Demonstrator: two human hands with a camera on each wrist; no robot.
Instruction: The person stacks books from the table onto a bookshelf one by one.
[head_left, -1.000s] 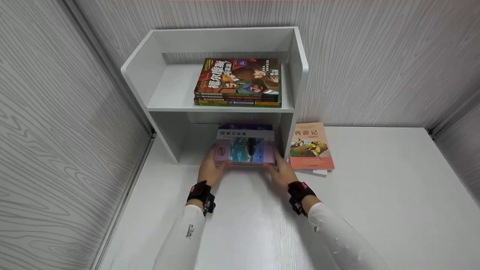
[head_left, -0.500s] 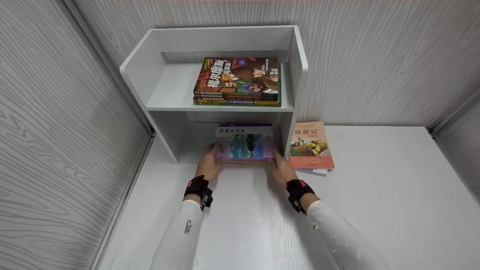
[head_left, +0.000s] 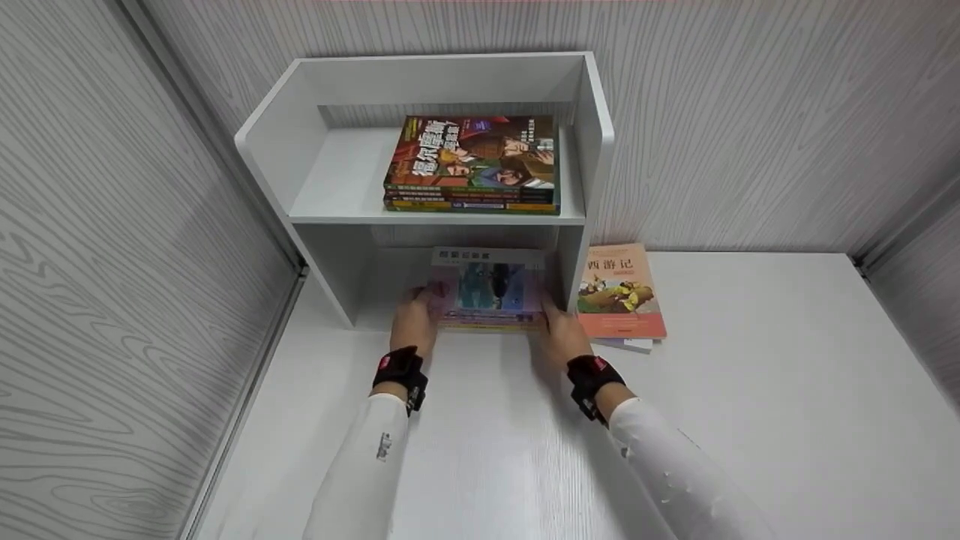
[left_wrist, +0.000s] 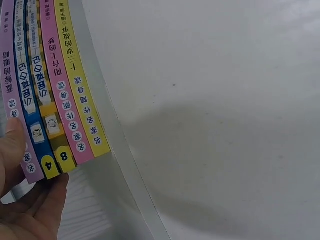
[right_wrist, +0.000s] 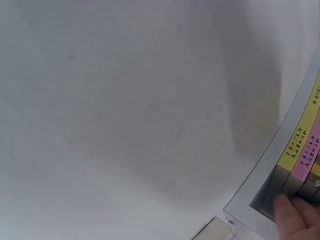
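Observation:
A stack of paperback books [head_left: 487, 324] lies in the lower compartment of a white desktop bookshelf [head_left: 436, 220], spines facing out. Its top book [head_left: 487, 281] has a pinkish-purple cover with a blue picture. My left hand [head_left: 415, 322] grips the stack's left front corner. In the left wrist view, its thumb [left_wrist: 11, 150] lies on the purple spine and the fingers bend against the book ends. On the opposite side, my right hand [head_left: 564, 337] holds the right front corner. The right wrist view shows its fingers [right_wrist: 290, 215] against the page ends, beside yellow and pink spines.
Several comic-style books [head_left: 476, 161] lie stacked on the upper shelf. An orange book [head_left: 619, 289] rests on a paler one [head_left: 630, 345] just right of the bookshelf. Walls with a wood-grain pattern stand behind and at both sides of the white table [head_left: 480, 465].
The top book has slid back into the compartment, covering the dark book behind it and exposing the spines below at the front. Both thumbs have drawn outward to the stack's corners.

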